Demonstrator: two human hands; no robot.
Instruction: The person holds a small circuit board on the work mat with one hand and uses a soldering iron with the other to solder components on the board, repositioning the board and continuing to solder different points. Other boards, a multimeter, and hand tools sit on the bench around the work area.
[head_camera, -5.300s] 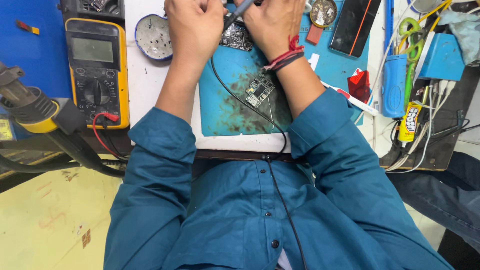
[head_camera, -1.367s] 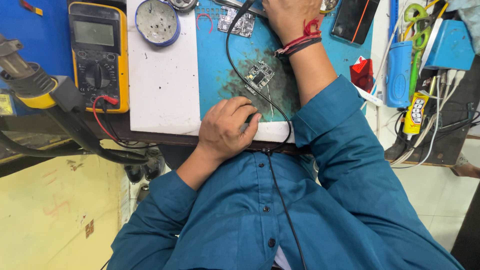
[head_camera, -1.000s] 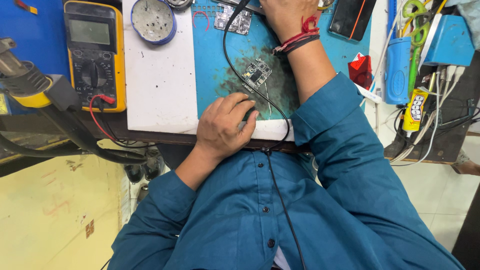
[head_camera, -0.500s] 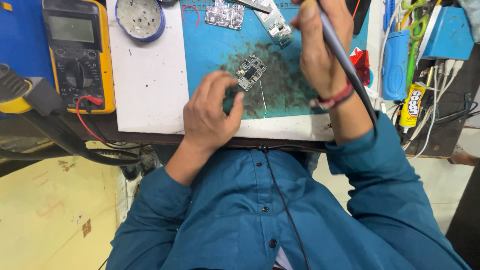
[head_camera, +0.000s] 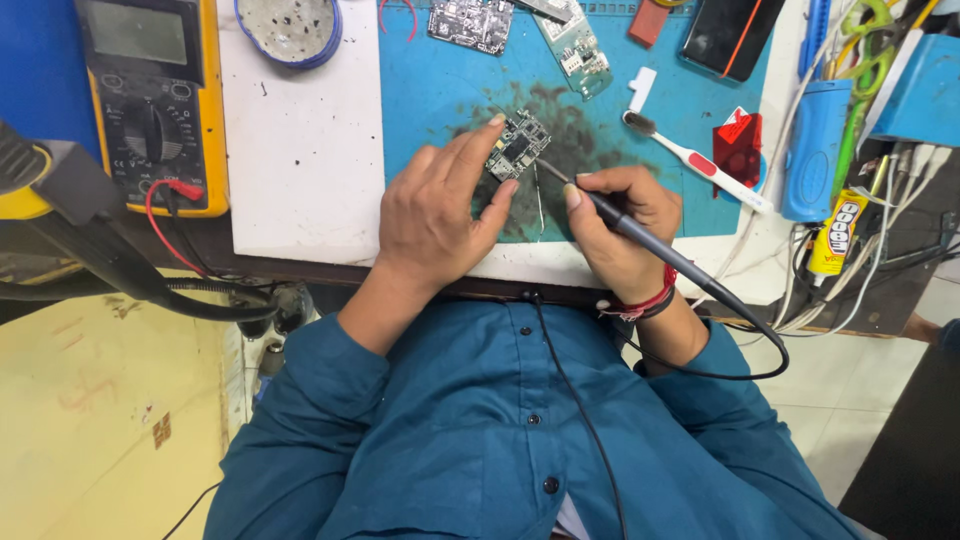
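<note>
Head view: the left hand (head_camera: 435, 215) pinches a small circuit board (head_camera: 517, 146) between forefinger and thumb, holding it down on the stained blue mat (head_camera: 440, 90). The right hand (head_camera: 620, 225) is closed around a dark soldering iron (head_camera: 640, 240), held like a pen, with the tip touching the board's right edge. The iron's cable loops off behind the right wrist, which wears a red thread band.

Half a second ago the right hand was raised higher over the mat with the iron pointing away from the board; now it has come down beside the left hand and the tip meets the board. The left hand has stayed on the board, though both now sit nearer the middle of the view. Over a second ago the left hand lay flat at the mat's near edge and the right hand was up at the far end.

Beyond the board lie two more boards (head_camera: 470, 22) at the mat's far edge. A white toothbrush (head_camera: 700, 165) lies just right of the hands, with a red scrap (head_camera: 738, 140) past it. To the left, a white pad (head_camera: 300, 150) adjoins the mat, carrying a round dish (head_camera: 290, 30). Farther left sits a yellow multimeter (head_camera: 150, 100).
</note>
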